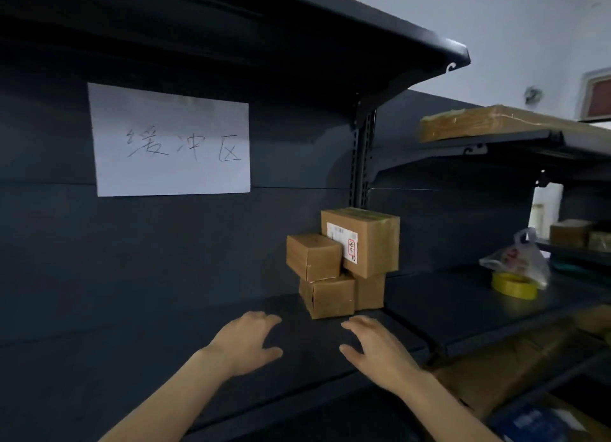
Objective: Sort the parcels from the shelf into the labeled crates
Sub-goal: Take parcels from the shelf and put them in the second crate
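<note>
The stack of parcels (340,263) stood tall on the shelf (165,342), with the left hand (246,339) just before the stack's left edge and the right hand (373,345) before its right side, each spread open, holding nothing, about equally near.

Dark metal shelving (132,276) with a handwritten paper sign (172,143), pale wall (496,18) beyond
</note>
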A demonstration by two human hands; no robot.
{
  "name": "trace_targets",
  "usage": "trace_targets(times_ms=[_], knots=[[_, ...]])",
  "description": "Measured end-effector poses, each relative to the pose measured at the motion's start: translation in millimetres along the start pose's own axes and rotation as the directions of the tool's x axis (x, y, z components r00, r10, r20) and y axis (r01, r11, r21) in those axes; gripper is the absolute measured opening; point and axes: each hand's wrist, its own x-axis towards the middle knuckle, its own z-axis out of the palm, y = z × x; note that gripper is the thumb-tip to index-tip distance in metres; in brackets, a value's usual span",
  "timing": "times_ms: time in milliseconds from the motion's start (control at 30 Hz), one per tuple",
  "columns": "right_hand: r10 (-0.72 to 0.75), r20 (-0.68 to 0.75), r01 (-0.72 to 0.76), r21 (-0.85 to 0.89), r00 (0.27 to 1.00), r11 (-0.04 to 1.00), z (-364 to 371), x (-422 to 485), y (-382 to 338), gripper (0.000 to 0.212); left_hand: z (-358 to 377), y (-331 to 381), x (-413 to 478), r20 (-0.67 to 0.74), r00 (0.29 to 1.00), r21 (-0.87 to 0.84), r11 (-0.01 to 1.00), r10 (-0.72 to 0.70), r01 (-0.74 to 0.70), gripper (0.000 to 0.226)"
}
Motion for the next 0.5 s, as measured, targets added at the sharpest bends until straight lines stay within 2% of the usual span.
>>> trace_targets(times_ms=[133, 233, 300, 367, 500], knots=[[0.051, -0.026, -0.050, 0.012, 0.998, 0.999, 1, 21, 17, 0.048, 9, -5, 44, -0.010, 1.000, -0.179, 0.984, -0.005, 0.003, 0.070], [0.090, -0.050, -0.089, 0.016, 0.995, 0.996, -7, 34, 32, 0.048, 10, -1, 77, -0.059, 0.997, -0.382, 0.924, -0.057, 0.031, 0.074], [0.093, -0.088, -0.092, 0.018, 0.992, 0.996, -14, 45, 40, 0.048, 8, 2, 100, -0.067, 0.987, -0.554, 0.828, -0.149, 0.087, 0.076], [0.075, -0.114, -0.073, 0.025, 0.991, 0.997, -19, 58, 45, 0.049, 5, 4, 122, -0.020, 0.971, -0.706, 0.692, -0.236, 0.153, 0.083], [0.024, -0.077, -0.019, 0.058, 0.997, 0.998, -16, 87, 47, 0.050, 4, 2, 166, 0.086, 0.929, -0.873, 0.422, -0.360, 0.244, 0.100]])
